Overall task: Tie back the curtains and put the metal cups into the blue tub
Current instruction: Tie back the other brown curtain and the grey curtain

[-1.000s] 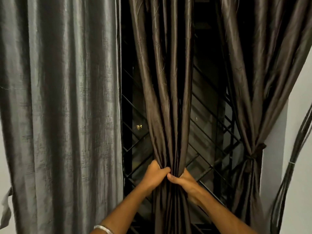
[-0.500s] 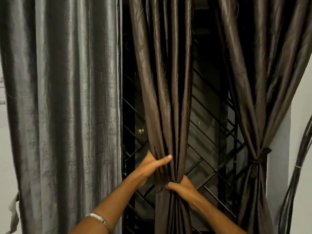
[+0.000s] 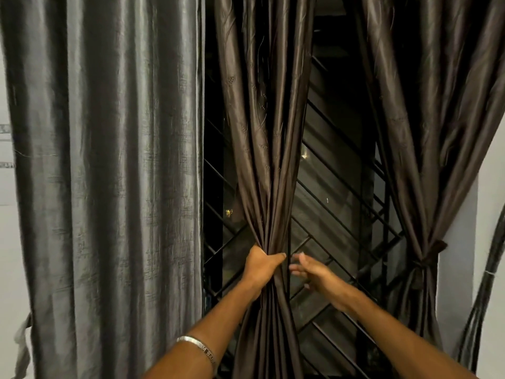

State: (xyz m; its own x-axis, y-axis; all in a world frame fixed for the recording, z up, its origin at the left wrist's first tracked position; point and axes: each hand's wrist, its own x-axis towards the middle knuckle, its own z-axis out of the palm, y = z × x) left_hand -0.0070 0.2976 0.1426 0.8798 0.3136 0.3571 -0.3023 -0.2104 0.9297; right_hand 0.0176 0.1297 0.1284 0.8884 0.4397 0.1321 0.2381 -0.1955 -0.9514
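Left hand (image 3: 261, 265) grips middle curtain (image 3: 266, 132); fingers hidden behind folds

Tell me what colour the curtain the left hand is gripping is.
Dark brown, with a satin sheen. The middle curtain, bunched in the left hand, shows best in the head view.

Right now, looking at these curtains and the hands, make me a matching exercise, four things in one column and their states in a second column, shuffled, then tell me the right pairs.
Things:
1. grey curtain
2. middle brown curtain
3. right brown curtain
4. right hand

States:
A. tied back with a dark band
B. open, beside the bunched fabric, gripping nothing
C. hanging loose and flat, untied
D. gathered in the grip of the left hand

Pairs: 1-C, 2-D, 3-A, 4-B
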